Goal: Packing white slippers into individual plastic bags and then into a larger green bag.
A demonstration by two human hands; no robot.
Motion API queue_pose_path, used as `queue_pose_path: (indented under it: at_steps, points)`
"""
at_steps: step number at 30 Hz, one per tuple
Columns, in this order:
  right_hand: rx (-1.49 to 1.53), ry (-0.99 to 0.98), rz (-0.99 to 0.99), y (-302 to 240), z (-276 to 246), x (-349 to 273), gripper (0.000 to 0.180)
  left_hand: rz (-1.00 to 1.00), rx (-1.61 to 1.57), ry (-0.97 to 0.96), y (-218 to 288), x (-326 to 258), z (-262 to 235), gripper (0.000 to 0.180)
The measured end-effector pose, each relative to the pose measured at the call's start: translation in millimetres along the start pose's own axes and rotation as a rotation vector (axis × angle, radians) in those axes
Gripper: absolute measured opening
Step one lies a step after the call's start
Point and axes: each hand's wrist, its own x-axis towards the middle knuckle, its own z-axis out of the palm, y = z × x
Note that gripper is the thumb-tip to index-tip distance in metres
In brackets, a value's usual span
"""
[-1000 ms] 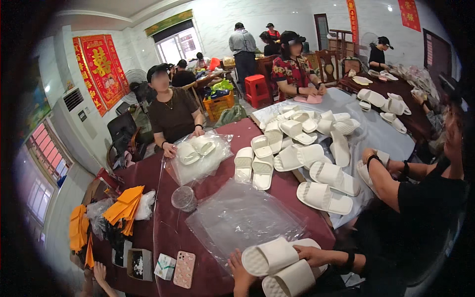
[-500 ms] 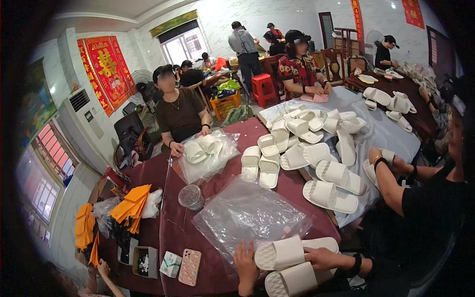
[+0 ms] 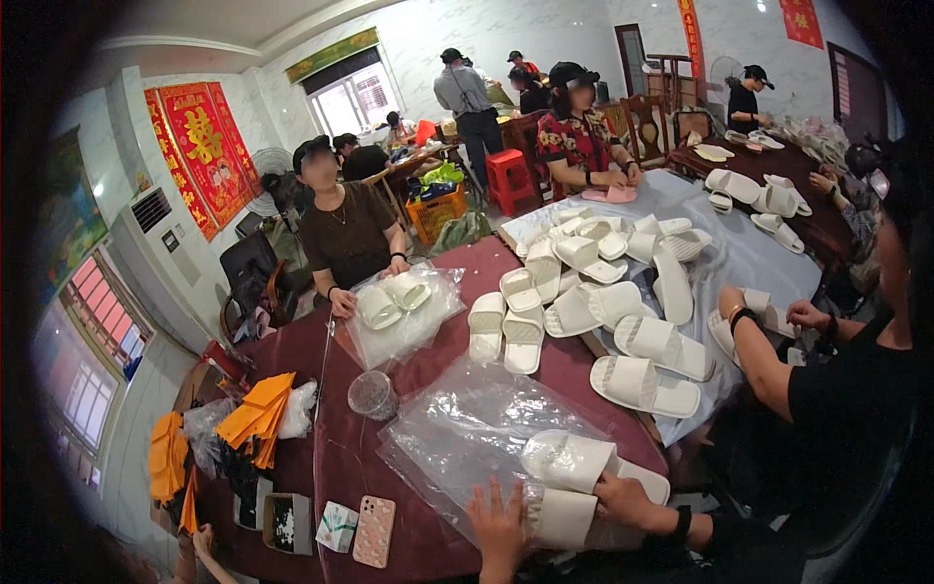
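Observation:
Near the front edge of the table, my right hand (image 3: 628,501) grips a pair of white slide slippers (image 3: 576,459) with its fingers inside them. Their toe ends reach the mouth of a large clear plastic bag (image 3: 457,414) lying flat, and its film seems to cover part of them. My left hand (image 3: 498,530) rests at the bag's near edge beside the slippers, its fingers spread and its thumb hard to make out.
Loose white slippers (image 3: 637,386) pile up at the right. Across the table a person (image 3: 350,229) handles a bagged pair (image 3: 394,297). A plastic tub (image 3: 373,394), phone (image 3: 375,530), small boxes (image 3: 287,523) and orange packets (image 3: 258,409) lie left. Another person works at right.
My right hand has pushed the slippers forward, against the bag's mouth. My left hand has shifted slightly down and right, staying beside them. The view has tilted a little.

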Motion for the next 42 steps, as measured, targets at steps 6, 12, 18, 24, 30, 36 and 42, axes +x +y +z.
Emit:
queue_pose_path:
  at_steps: [6,12,18,24,30,36,42]
  points:
    - [0.002,0.039,-0.013,-12.6,5.2,5.0,0.024,-0.019,-0.069,-0.057,14.4,-1.7,2.9,0.045]
    - [0.049,0.160,0.037,-19.2,11.9,13.9,0.020,0.109,-0.144,-0.006,30.2,5.0,-3.5,0.049]
    - [0.084,0.239,0.051,-15.4,26.5,22.8,0.021,0.268,-0.268,-0.100,39.8,1.4,-1.8,0.053]
    - [0.037,0.327,0.142,-13.9,34.6,37.6,0.021,-0.107,-0.167,0.079,27.1,-15.3,7.8,0.073]
    - [0.069,0.361,0.243,-3.6,49.7,48.3,0.017,-0.237,-0.574,0.026,17.4,-26.1,37.4,0.064]
    - [0.392,0.550,0.128,-13.4,39.8,71.3,0.020,-0.452,-0.845,-0.184,-1.8,-50.4,62.4,0.062]
    - [0.508,0.142,0.042,2.0,68.7,92.4,0.048,-0.552,-0.816,-0.073,7.9,-39.9,50.4,0.060]
